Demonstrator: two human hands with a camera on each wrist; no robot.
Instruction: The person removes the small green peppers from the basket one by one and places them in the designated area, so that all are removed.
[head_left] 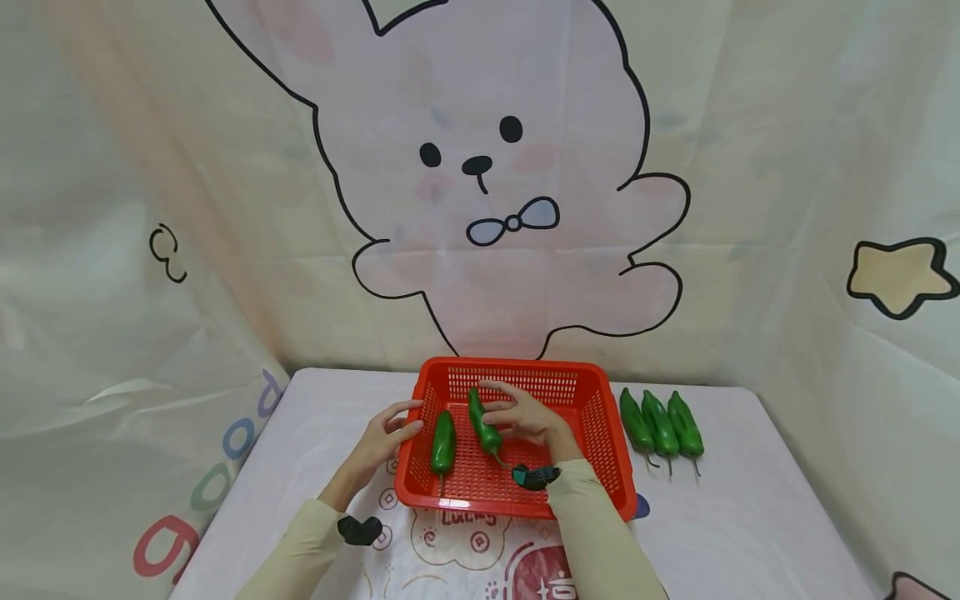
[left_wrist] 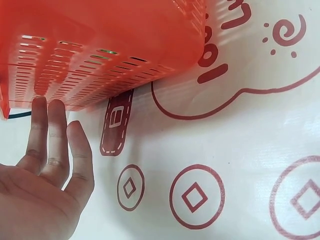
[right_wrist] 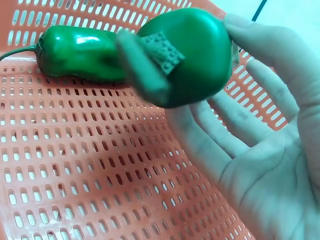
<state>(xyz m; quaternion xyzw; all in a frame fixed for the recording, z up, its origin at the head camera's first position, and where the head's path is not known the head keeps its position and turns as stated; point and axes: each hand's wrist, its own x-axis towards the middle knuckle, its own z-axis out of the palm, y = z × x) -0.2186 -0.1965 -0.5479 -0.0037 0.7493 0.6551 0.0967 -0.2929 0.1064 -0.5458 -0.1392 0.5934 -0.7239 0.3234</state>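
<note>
My right hand (head_left: 528, 417) pinches a green chili pepper (head_left: 482, 421) over the inside of the red plastic basket (head_left: 528, 510). In the right wrist view, the thumb and fingers stand on either side of this pepper (right_wrist: 200, 60), with its stem end toward the camera. Another green pepper (head_left: 444, 443) lies in the basket to the left, its stem toward the near side. My left hand (head_left: 382, 437) touches the basket's left side. Its visible fingers are nearly straight against the outer wall (left_wrist: 75, 75) in the left wrist view.
To the right of the basket, three green peppers (head_left: 660, 425) lie side by side on the white, printed table cover (head_left: 742, 500). A cloth backdrop (head_left: 720, 275) with a cartoon animal hangs behind the table, and more cloth stands at both sides.
</note>
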